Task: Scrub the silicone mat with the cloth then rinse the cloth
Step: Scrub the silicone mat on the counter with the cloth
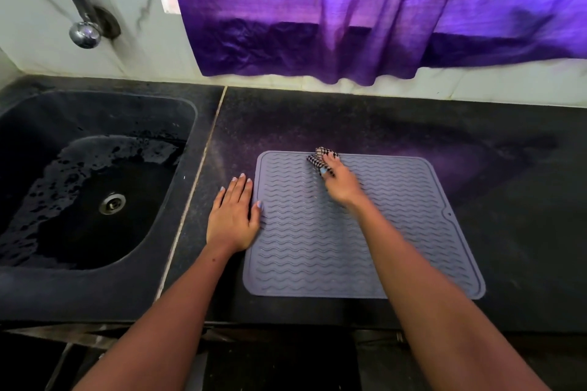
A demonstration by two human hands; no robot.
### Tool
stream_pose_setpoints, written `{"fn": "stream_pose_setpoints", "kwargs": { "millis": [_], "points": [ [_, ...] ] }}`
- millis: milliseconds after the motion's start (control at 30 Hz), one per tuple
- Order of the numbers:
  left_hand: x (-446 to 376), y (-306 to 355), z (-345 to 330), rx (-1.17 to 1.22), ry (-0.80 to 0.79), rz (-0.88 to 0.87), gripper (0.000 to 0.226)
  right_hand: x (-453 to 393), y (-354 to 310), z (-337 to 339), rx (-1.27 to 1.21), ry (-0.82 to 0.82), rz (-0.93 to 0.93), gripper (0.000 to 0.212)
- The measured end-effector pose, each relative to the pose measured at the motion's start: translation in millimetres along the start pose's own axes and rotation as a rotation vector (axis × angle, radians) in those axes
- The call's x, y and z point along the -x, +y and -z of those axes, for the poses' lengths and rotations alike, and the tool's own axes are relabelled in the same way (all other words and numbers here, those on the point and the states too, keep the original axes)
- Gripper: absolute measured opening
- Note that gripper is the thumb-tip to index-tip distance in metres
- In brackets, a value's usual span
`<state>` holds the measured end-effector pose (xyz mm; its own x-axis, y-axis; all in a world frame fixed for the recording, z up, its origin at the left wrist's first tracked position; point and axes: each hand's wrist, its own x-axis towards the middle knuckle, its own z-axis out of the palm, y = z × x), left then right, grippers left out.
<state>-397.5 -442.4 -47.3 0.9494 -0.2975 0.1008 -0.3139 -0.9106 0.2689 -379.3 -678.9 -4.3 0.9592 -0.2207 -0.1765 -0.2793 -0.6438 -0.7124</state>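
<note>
right hand [341, 182] clutches the checked cloth [320, 158] on the silicone mat [317, 247]; flat left hand [233, 216] pins its edge, likely against sliding.

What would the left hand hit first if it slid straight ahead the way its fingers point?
Probably nothing close: the left hand points up the bare counter beside the silicone mat, so the way looks free until the back wall, likely under the purple curtain.
</note>
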Motion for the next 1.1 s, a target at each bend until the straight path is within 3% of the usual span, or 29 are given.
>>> {"fn": "stream_pose_setpoints", "kwargs": {
  "millis": [67,100,200,267,367,567,633,700,767,800,867,933,1033,1100],
  "points": [
    [0.1,0.2,-0.2,0.006,0.000,-0.006,0.080,-3.3,-1.4,16.4,-0.377,0.135,-0.115,0.039],
    [0.1,0.1,-0.3,0.010,0.003,-0.008,0.079,-5.0,-1.2,25.3,-0.397,0.236,-0.136,0.038],
    [0.5,-0.3,-0.5,0.021,0.018,-0.011,0.079,-1.4,6.9,42.4,-0.034,0.456,-0.120,0.047],
    [1.0,-0.7,-0.6,0.025,0.022,-0.011,0.078,5.0,20.8,41.4,0.207,0.440,-0.070,0.054],
    [0.0,-0.9,-1.4,0.029,0.033,-0.005,0.077,10.2,45.3,25.1,0.490,0.284,-0.034,0.061],
    [0.0,-1.2,-2.6,0.013,0.040,-0.002,0.077,10.6,52.9,30.8,0.470,0.176,0.004,0.061],
    [0.0,-1.6,-3.0,0.010,0.045,-0.003,0.077,5.2,54.8,41.3,0.282,0.156,-0.006,0.054],
    [0.0,-2.7,-4.1,0.003,0.047,-0.003,0.077,-0.7,53.7,57.9,-0.148,0.163,-0.124,0.043],
    [-0.1,-4.4,-5.1,-0.003,0.052,-0.006,0.076,-3.4,49.8,76.9,-0.669,0.268,-0.263,0.035],
    [-0.5,-4.9,-5.8,-0.002,0.055,-0.009,0.076,-3.4,50.8,85.7,-0.734,0.364,-0.306,0.035],
    [-1.6,-5.3,-7.2,-0.001,0.060,-0.013,0.075,2.3,54.3,98.0,-0.479,0.520,-0.277,0.039],
    [-2.7,-5.8,-7.6,-0.005,0.062,-0.015,0.074,11.5,60.4,101.0,-0.082,0.558,-0.146,0.046],
    [-1.7,-6.0,-7.8,-0.001,0.062,-0.018,0.074,21.5,79.6,86.6,0.359,0.413,-0.055,0.055],
    [-0.7,-6.0,-8.6,0.007,0.065,-0.015,0.074,25.0,94.1,75.3,0.507,0.258,-0.052,0.061]
  ]
}}
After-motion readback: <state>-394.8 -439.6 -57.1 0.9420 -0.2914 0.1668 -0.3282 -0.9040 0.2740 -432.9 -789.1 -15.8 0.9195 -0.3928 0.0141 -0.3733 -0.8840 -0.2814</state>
